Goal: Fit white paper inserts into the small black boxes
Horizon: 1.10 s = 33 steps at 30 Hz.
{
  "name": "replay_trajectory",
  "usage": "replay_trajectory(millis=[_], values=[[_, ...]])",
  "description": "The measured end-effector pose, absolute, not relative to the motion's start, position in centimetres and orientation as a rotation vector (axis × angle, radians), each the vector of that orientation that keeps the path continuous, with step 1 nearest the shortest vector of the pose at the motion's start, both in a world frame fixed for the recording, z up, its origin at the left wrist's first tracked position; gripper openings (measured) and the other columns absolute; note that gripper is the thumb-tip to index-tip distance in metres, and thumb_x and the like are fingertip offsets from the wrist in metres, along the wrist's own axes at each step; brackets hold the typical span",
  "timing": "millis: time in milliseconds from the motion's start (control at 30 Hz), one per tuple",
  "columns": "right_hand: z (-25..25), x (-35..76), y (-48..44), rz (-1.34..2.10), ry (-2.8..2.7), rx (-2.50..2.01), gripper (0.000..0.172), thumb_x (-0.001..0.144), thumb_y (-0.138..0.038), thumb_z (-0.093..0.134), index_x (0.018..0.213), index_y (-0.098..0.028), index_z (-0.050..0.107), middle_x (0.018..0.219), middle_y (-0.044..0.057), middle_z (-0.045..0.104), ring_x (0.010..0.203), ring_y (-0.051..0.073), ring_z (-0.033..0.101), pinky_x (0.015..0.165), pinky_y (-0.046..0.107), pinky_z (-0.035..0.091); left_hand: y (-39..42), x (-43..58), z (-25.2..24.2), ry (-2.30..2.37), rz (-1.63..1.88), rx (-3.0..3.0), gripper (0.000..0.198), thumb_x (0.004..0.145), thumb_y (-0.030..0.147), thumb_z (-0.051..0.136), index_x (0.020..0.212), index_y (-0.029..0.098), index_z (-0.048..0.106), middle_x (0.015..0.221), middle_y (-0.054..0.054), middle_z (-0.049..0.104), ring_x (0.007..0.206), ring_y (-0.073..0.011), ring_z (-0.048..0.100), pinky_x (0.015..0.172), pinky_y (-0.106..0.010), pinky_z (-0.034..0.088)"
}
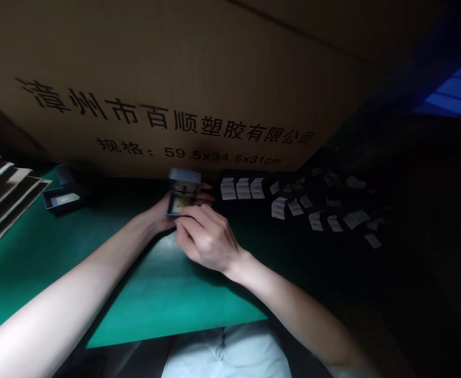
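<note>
A small hinged box [184, 178] with its lid raised sits in my left hand [163, 212], whose fingers reach round behind it. Something pale and yellowish lies inside, too blurred to name. At the box's front right, my right hand [206, 233] has its fingers curled in a pinch at the rim. Whatever those fingertips hold, if anything, is hidden. On the left of the green table [143, 310] stands a second open dark box [62, 199] with a pale insert in it.
A large cardboard carton [175, 79] with printed lettering stands across the back. Several folded white paper slips [242, 189] lie spread to the right, in shadow. At the left edge is a stack of flat boards or trays [6, 199]. The table's front edge runs close to my body.
</note>
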State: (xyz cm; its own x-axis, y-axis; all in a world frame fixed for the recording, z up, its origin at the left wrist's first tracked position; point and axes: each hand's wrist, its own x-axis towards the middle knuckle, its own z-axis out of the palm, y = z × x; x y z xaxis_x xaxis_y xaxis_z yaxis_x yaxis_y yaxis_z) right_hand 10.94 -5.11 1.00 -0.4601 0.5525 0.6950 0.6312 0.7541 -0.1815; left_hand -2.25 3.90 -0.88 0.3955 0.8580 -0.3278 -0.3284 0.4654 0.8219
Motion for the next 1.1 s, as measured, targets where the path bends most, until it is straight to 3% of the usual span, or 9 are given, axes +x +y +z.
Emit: replay_trajectory(millis=[100, 267, 367, 533, 667, 733, 833, 933, 1100], values=[[-1.5, 13.3, -4.8, -0.087, -2.058, -0.917, 0.024, 0.102, -0.013, 0.055, 0.089, -0.017, 0.075, 0.097, 0.008, 0.075, 0.086, 0.018, 0.067, 0.078, 0.030, 0.060, 3.3, -2.4, 0.0, 0.855, 0.771, 0.709, 0.033, 0.104, 0.023, 0.048, 0.092, 0.014, 0.078, 0.076, -0.008, 0.078, 0.079, -0.0213, 0.076, 0.078, -0.029, 0.061], [-2.2, 13.5, -4.1, 0.077, -1.930, -0.958, 0.023, 0.101, -0.016, 0.055, 0.086, -0.020, 0.073, 0.096, 0.007, 0.073, 0.092, 0.018, 0.067, 0.085, 0.032, 0.060, 3.1, -2.3, 0.6, 0.795, 0.750, 0.685, 0.043, 0.109, 0.046, 0.045, 0.098, 0.019, 0.078, 0.080, -0.006, 0.078, 0.074, -0.0203, 0.074, 0.065, -0.027, 0.059], [-2.5, 13.3, -4.0, 0.145, -1.924, -1.002, 0.021, 0.098, -0.017, 0.057, 0.084, -0.021, 0.071, 0.093, 0.006, 0.071, 0.091, 0.018, 0.067, 0.083, 0.031, 0.059, 3.2, -2.2, 0.4, 0.797, 0.737, 0.739, 0.043, 0.106, 0.051, 0.051, 0.097, 0.019, 0.078, 0.081, -0.006, 0.078, 0.073, -0.0197, 0.072, 0.063, -0.026, 0.058], [-3.3, 13.0, -3.8, 0.202, -1.911, -1.033, 0.019, 0.097, -0.018, 0.058, 0.083, -0.021, 0.070, 0.093, 0.006, 0.070, 0.093, 0.018, 0.067, 0.087, 0.032, 0.059, 3.3, -2.4, -0.2, 0.834, 0.720, 0.792, 0.047, 0.099, 0.062, 0.060, 0.100, 0.019, 0.080, 0.091, -0.008, 0.081, 0.092, -0.0245, 0.076, 0.073, -0.027, 0.061], [-3.2, 12.9, -3.7, 0.147, -1.836, -0.996, 0.021, 0.099, -0.019, 0.055, 0.084, -0.021, 0.069, 0.091, 0.005, 0.070, 0.090, 0.017, 0.067, 0.086, 0.030, 0.059, 3.2, -2.4, -0.2, 0.847, 0.749, 0.786, 0.052, 0.091, 0.070, 0.066, 0.096, 0.020, 0.079, 0.095, -0.009, 0.082, 0.094, -0.0253, 0.076, 0.070, -0.027, 0.061], [-3.2, 12.9, -3.6, 0.133, -1.789, -0.970, 0.020, 0.099, -0.019, 0.055, 0.085, -0.021, 0.070, 0.091, 0.005, 0.071, 0.090, 0.017, 0.067, 0.085, 0.030, 0.059, 3.0, -2.3, 0.0, 0.837, 0.788, 0.802, 0.047, 0.090, 0.065, 0.072, 0.095, 0.020, 0.079, 0.096, -0.009, 0.082, 0.090, -0.0239, 0.076, 0.068, -0.027, 0.062], [-3.2, 12.9, -3.5, 0.149, -1.761, -0.982, 0.019, 0.098, -0.018, 0.056, 0.085, -0.021, 0.069, 0.092, 0.005, 0.071, 0.091, 0.017, 0.068, 0.086, 0.030, 0.059, 2.7, -2.0, 0.3, 0.840, 0.846, 0.818, 0.024, 0.084, 0.039, 0.086, 0.098, 0.020, 0.079, 0.093, -0.005, 0.081, 0.080, -0.0177, 0.073, 0.064, -0.022, 0.060], [-3.2, 13.0, -3.4, 0.199, -1.785, -1.027, 0.017, 0.097, -0.017, 0.058, 0.086, -0.022, 0.069, 0.095, 0.005, 0.071, 0.094, 0.017, 0.069, 0.089, 0.031, 0.060, 2.6, -1.9, 0.5, 0.858, 0.877, 0.814, 0.026, 0.074, 0.014, 0.088, 0.098, 0.020, 0.079, 0.088, -0.002, 0.079, 0.073, -0.0132, 0.070, 0.059, -0.016, 0.055], [-3.2, 13.0, -3.5, 0.224, -1.777, -0.982, 0.016, 0.097, -0.017, 0.056, 0.088, -0.020, 0.069, 0.098, 0.007, 0.071, 0.096, 0.017, 0.071, 0.089, 0.030, 0.061, 2.6, -1.7, 0.6, 0.891, 0.884, 0.795, 0.018, 0.072, 0.006, 0.082, 0.086, 0.017, 0.076, 0.075, -0.001, 0.075, 0.061, -0.0108, 0.064, 0.052, -0.015, 0.052]])
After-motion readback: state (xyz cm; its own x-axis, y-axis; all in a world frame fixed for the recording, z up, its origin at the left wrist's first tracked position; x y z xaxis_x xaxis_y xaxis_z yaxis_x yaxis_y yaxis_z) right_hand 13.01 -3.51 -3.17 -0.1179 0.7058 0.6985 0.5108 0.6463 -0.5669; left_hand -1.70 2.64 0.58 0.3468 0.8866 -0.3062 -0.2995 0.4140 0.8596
